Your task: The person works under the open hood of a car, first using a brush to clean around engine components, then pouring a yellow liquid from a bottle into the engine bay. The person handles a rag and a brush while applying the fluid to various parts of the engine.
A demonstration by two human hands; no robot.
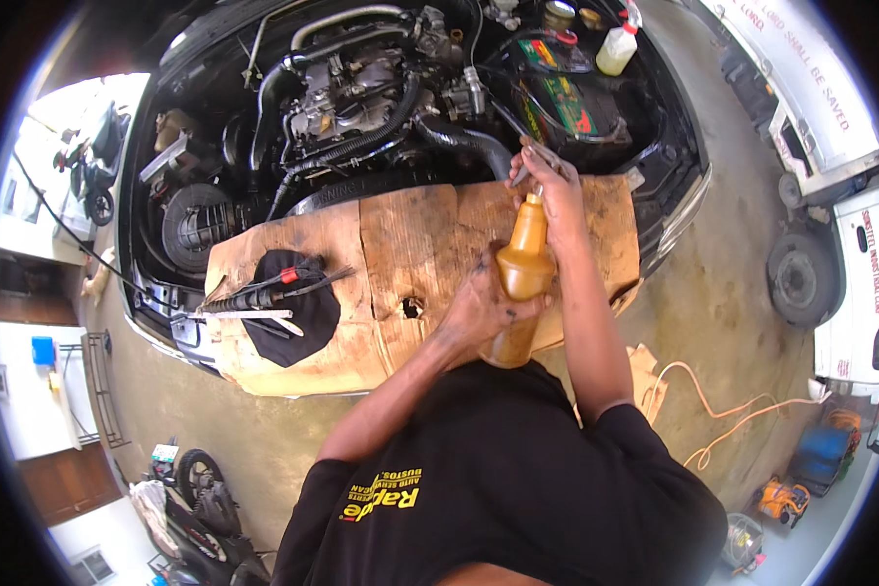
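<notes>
A yellowish-brown plastic squeeze bottle (525,267) stands nearly upright in front of my chest, with my left hand (480,304) wrapped around its middle. Close above the bottle's narrow tip is my right hand (547,179), its fingers bent around a thin, dark, rod-like tool (509,117) that slants up towards the engine. What the tool's lower end does is hidden by the fingers. Beneath both hands, stained cardboard (410,242) covers the front edge of the engine bay. On its left part lie a black cloth (293,340) and several slim tools or brushes (253,300).
Beyond the cardboard are the engine (351,95), a black radiator hose (469,139) and a car battery (575,110). A spray bottle (618,50) stands behind the battery. An orange hose or cord (710,414) lies on the floor at right; a motorcycle (198,527) stands lower left.
</notes>
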